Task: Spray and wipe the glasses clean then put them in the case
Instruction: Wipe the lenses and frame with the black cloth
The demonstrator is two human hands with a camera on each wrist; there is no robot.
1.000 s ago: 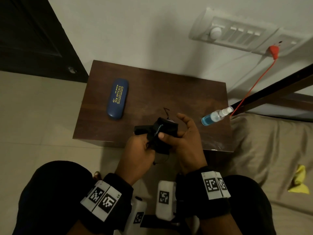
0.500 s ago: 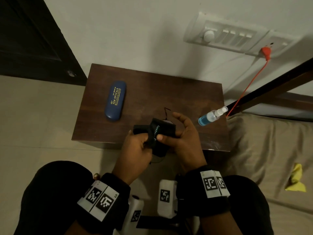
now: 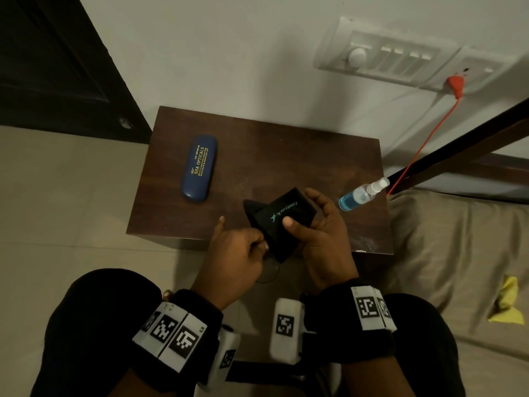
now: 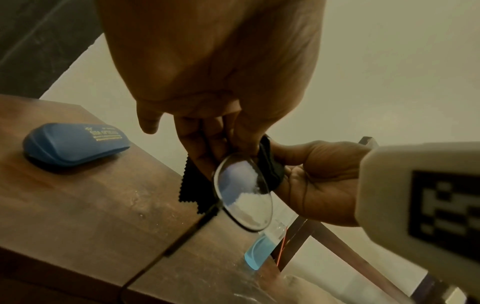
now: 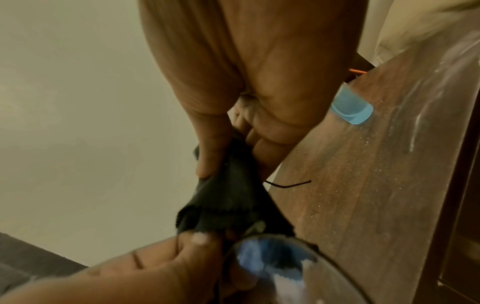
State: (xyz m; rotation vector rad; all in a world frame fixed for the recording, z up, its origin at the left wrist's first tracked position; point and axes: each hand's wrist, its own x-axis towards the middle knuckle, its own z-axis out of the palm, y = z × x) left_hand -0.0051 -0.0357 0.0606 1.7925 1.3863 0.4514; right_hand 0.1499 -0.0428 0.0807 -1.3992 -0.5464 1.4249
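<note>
My left hand (image 3: 254, 246) pinches the thin black-framed glasses (image 3: 267, 272) near the bridge, and one round lens (image 4: 242, 193) hangs bare below its fingers. A black cleaning cloth (image 3: 282, 217) with a teal logo is folded over the other lens, which is hidden. My right hand (image 3: 300, 214) pinches the cloth between thumb (image 3: 290, 223) and fingers. The cloth (image 5: 228, 201) shows under the thumb, with a temple tip (image 5: 288, 185) poking out. Both hands hover over the front edge of the brown table (image 3: 286, 156). The blue case (image 3: 199, 167) lies shut at the left.
A small spray bottle (image 3: 361, 192) with blue liquid lies on its side at the table's right edge. Right of it are a bed (image 3: 458, 253) and a dark bed rail (image 3: 458, 150). An orange cable (image 3: 423, 141) runs to the wall socket. Dried spray marks (image 5: 415, 102) streak the tabletop.
The cloth has been turned so its logo faces up, and the temple arm that stuck up behind it is now covered. My left forefinger has lifted away from the cloth.
</note>
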